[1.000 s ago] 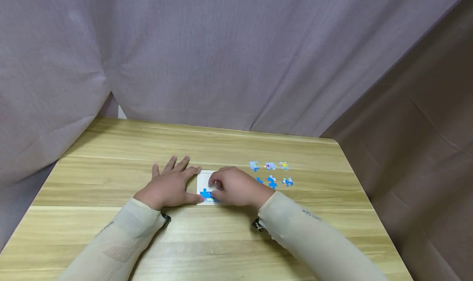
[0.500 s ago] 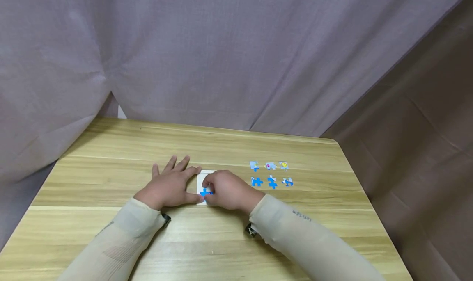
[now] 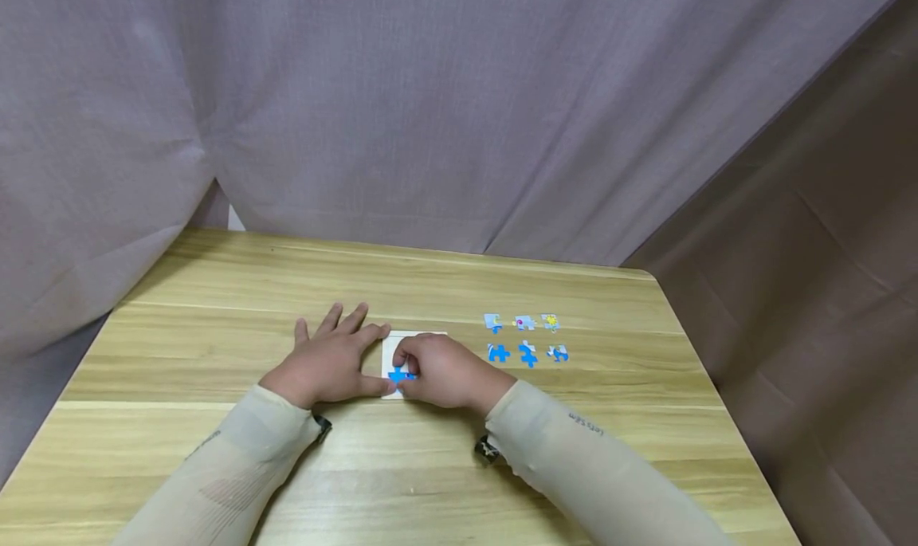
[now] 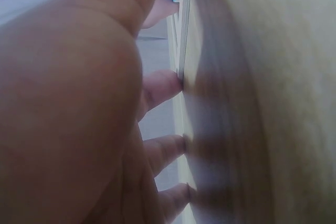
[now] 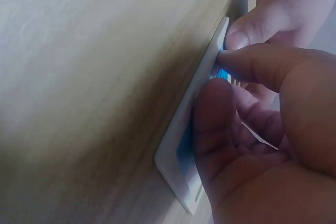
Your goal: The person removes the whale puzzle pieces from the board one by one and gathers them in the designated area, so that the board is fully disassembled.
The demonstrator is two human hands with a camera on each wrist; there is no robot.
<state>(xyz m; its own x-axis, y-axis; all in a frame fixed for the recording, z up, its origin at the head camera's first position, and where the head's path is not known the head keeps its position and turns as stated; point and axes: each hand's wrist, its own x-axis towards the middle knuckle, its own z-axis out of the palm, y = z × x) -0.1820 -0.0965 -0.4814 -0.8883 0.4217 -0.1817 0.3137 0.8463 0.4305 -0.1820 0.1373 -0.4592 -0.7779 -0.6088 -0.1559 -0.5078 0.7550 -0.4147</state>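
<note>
A small white puzzle tray [image 3: 392, 345] lies flat on the wooden table. My left hand [image 3: 326, 367] rests at its left side with fingers spread; its index fingertip touches the upper left corner and its thumb the lower left. A blue puzzle piece [image 3: 397, 377] lies in the tray's lower left part. My right hand [image 3: 448, 371] is over the tray with curled fingers, and its thumb and a finger pinch the blue piece at the tray's surface. In the right wrist view more blue [image 5: 185, 150] shows in the tray beneath the fingers. The hand hides most of the tray's right half.
Several loose puzzle pieces lie in two rows to the right, among them a yellow-patterned piece [image 3: 550, 321] and a blue one [image 3: 498, 353]. A grey curtain [image 3: 402, 131] hangs behind the table [image 3: 402, 474], and a brown one [image 3: 810, 291] at the right.
My right hand has moved left across the tray, toward my left thumb, and now stays there. The blue loose piece beside it came into full view. My left hand has not moved.
</note>
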